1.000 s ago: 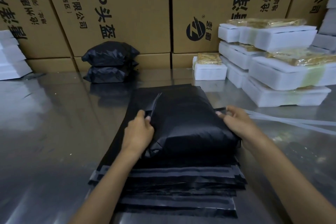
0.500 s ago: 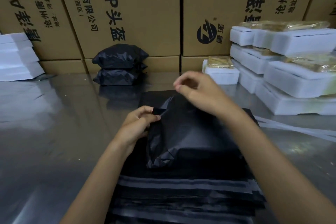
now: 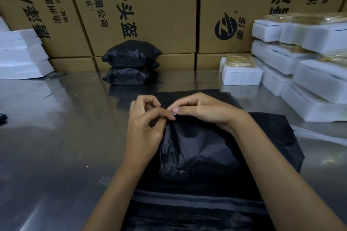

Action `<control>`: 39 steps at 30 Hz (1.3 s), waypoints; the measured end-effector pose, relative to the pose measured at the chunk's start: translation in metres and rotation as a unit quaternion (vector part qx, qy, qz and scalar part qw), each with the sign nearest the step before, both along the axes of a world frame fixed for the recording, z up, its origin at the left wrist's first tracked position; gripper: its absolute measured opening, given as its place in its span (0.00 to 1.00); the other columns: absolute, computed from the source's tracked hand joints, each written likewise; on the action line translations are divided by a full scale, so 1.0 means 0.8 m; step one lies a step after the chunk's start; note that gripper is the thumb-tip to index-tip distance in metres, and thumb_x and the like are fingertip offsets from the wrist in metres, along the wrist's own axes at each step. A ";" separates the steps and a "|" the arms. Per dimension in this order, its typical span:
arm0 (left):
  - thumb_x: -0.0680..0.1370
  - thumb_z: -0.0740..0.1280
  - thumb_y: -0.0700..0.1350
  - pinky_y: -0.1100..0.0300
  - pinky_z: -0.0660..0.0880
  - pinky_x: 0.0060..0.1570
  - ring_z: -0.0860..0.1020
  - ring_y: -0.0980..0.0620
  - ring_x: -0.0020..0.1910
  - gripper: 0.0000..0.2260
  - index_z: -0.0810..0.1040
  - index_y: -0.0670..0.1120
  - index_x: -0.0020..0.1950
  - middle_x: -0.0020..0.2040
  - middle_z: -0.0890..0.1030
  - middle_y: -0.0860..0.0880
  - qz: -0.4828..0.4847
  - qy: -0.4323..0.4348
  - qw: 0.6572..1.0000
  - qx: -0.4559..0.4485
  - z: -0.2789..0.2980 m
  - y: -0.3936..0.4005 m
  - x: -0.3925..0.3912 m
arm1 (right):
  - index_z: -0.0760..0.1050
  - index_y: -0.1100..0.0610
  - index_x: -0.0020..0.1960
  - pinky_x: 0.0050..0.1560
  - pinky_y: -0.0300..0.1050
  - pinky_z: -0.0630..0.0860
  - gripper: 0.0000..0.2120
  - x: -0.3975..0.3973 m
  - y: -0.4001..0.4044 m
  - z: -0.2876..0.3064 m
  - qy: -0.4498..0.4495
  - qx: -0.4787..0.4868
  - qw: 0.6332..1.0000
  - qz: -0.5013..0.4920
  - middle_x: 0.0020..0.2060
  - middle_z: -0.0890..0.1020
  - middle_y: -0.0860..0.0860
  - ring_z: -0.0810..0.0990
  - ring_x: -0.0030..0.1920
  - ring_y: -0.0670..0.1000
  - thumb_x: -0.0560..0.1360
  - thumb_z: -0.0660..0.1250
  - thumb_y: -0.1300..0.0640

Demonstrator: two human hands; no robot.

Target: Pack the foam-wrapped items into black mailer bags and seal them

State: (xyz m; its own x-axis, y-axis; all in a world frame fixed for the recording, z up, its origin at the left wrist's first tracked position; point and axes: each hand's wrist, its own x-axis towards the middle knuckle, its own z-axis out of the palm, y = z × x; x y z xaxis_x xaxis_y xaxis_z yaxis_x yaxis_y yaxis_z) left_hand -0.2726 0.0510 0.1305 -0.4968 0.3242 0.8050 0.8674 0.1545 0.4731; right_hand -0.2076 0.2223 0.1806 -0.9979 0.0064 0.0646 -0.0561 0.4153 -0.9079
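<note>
Head view: your left hand (image 3: 145,127) and right hand (image 3: 203,111) meet over the filled black mailer bag (image 3: 199,152), each grip pinching its bunched top corner between thumb and fingertips. The bag lies atop a stack of flat mailers (image 3: 197,210) on the steel worktop (image 3: 56,146). Two sealed bags (image 3: 129,63) rest against cartons (image 3: 150,9); foam-wrapped items (image 3: 304,65) stand right.

Dim indoor light, soft glare on steel table (image 3: 56,137), wide-angle edge distortion

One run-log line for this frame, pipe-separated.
step: sealing | left hand: pinches flap | right hand: pinches flap | filled mailer bag: unsealed, on bag stack | packed bags: two
</note>
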 end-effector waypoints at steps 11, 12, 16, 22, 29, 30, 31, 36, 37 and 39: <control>0.73 0.73 0.40 0.70 0.68 0.47 0.73 0.54 0.47 0.17 0.68 0.56 0.51 0.48 0.72 0.56 -0.007 -0.055 0.998 0.022 0.002 0.005 0.013 | 0.83 0.62 0.53 0.57 0.35 0.75 0.10 0.003 0.002 0.003 0.024 -0.024 0.998 0.054 0.49 0.86 0.51 0.82 0.53 0.44 0.79 0.63 0.67; 0.73 0.74 0.39 0.69 0.68 0.47 0.73 0.54 0.47 0.19 0.68 0.56 0.51 0.48 0.72 0.56 0.001 -0.057 0.998 0.021 0.001 0.004 0.013 | 0.83 0.62 0.53 0.57 0.35 0.75 0.10 0.003 0.003 0.003 0.024 -0.023 0.998 0.056 0.50 0.86 0.52 0.82 0.52 0.45 0.78 0.63 0.68; 0.71 0.74 0.36 0.68 0.68 0.46 0.73 0.55 0.47 0.19 0.68 0.54 0.51 0.46 0.72 0.56 0.030 -0.019 0.999 -0.004 -0.002 0.001 0.013 | 0.81 0.59 0.48 0.50 0.33 0.74 0.10 0.005 0.001 0.004 0.019 -0.038 0.997 0.068 0.45 0.85 0.49 0.81 0.48 0.41 0.77 0.62 0.69; 0.71 0.75 0.39 0.70 0.67 0.45 0.72 0.57 0.44 0.16 0.70 0.53 0.48 0.44 0.71 0.59 0.043 0.010 0.999 -0.005 -0.002 0.000 0.013 | 0.81 0.58 0.47 0.62 0.42 0.76 0.06 0.004 0.000 0.004 0.031 -0.067 0.995 0.062 0.52 0.85 0.58 0.83 0.57 0.54 0.77 0.66 0.67; 0.74 0.74 0.42 0.70 0.73 0.41 0.79 0.55 0.42 0.12 0.75 0.56 0.47 0.43 0.80 0.57 -0.019 -0.073 0.997 0.029 -0.001 0.001 0.014 | 0.83 0.58 0.48 0.50 0.35 0.76 0.02 0.000 -0.005 0.003 0.069 -0.064 0.996 -0.002 0.41 0.86 0.51 0.84 0.45 0.45 0.76 0.71 0.61; 0.75 0.74 0.41 0.71 0.73 0.41 0.80 0.55 0.42 0.12 0.75 0.57 0.48 0.43 0.80 0.57 -0.027 -0.096 0.994 0.037 -0.001 0.002 0.013 | 0.84 0.58 0.47 0.51 0.35 0.77 0.02 -0.002 -0.007 0.003 0.078 -0.057 0.995 -0.015 0.40 0.86 0.51 0.84 0.45 0.45 0.76 0.71 0.61; 0.75 0.74 0.41 0.71 0.73 0.40 0.80 0.55 0.41 0.13 0.75 0.58 0.48 0.42 0.80 0.57 -0.032 -0.118 0.991 0.045 -0.002 0.002 0.012 | 0.84 0.59 0.47 0.50 0.34 0.77 0.02 -0.004 -0.009 0.002 0.085 -0.051 0.995 -0.026 0.40 0.86 0.52 0.84 0.44 0.44 0.76 0.72 0.61; 0.75 0.74 0.40 0.64 0.75 0.41 0.79 0.52 0.39 0.15 0.76 0.58 0.52 0.38 0.80 0.50 -0.066 -0.208 0.973 0.076 -0.003 0.002 0.005 | 0.84 0.55 0.44 0.53 0.36 0.77 0.04 -0.011 -0.019 0.002 0.105 -0.010 0.991 -0.080 0.44 0.87 0.51 0.83 0.47 0.44 0.76 0.72 0.61; 0.75 0.74 0.40 0.64 0.75 0.41 0.78 0.51 0.39 0.15 0.76 0.58 0.52 0.38 0.79 0.49 -0.070 -0.220 0.969 0.082 -0.003 0.002 0.004 | 0.84 0.55 0.43 0.54 0.38 0.77 0.04 -0.013 -0.021 0.001 0.108 -0.010 0.989 -0.096 0.44 0.87 0.51 0.84 0.48 0.46 0.75 0.72 0.61; 0.74 0.74 0.40 0.66 0.73 0.40 0.77 0.52 0.38 0.15 0.77 0.58 0.53 0.36 0.78 0.48 -0.076 -0.237 0.964 0.090 -0.002 0.002 0.002 | 0.83 0.55 0.42 0.54 0.43 0.78 0.05 -0.018 -0.021 -0.002 0.117 -0.025 0.982 -0.144 0.42 0.86 0.52 0.83 0.46 0.48 0.75 0.72 0.62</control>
State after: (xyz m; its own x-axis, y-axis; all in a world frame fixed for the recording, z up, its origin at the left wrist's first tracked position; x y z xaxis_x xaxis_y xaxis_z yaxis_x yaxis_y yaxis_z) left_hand -0.2706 0.0522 0.1288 -0.7810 0.2982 0.5487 0.5528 -0.0787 0.8296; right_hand -0.2216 0.2052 0.1792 -0.9121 0.2951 0.2846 -0.1530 0.3991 -0.9040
